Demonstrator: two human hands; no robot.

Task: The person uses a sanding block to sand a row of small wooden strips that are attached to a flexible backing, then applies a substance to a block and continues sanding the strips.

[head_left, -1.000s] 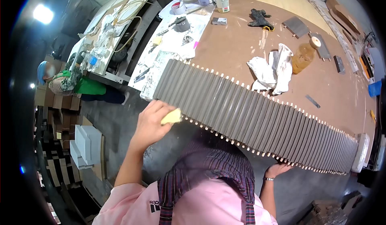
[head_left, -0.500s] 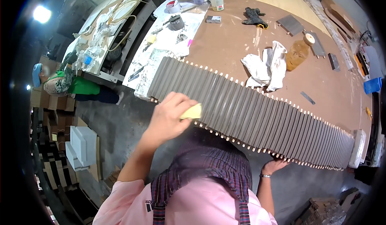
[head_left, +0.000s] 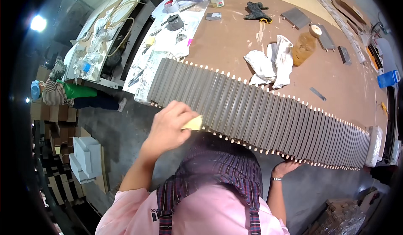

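Observation:
A long row of narrow grey slats (head_left: 235,109) with pale wooden pegs at both ends lies along the table's near edge. My left hand (head_left: 171,125) is closed around a small yellow pad (head_left: 193,123), just off the near side of the row, toward its left end. Whether the pad is a sponge or folded sandpaper I cannot make out. At the near edge, farther right, my right hand (head_left: 286,168) touches the row from below. Its fingers are mostly hidden under the slats.
On the brown tabletop (head_left: 222,46) are white cloths (head_left: 268,65), an amber bottle (head_left: 305,48), a dark glove (head_left: 257,11) and loose grey pieces (head_left: 296,18). A dark pot (head_left: 175,22) stands on stained white sheeting. A co-worker (head_left: 63,93) is at the left, near white blocks (head_left: 87,158).
My left hand has drawn the yellow pad slightly left and toward me, off the slats to their near side. My right hand still touches the near edge. The view has shifted a little.

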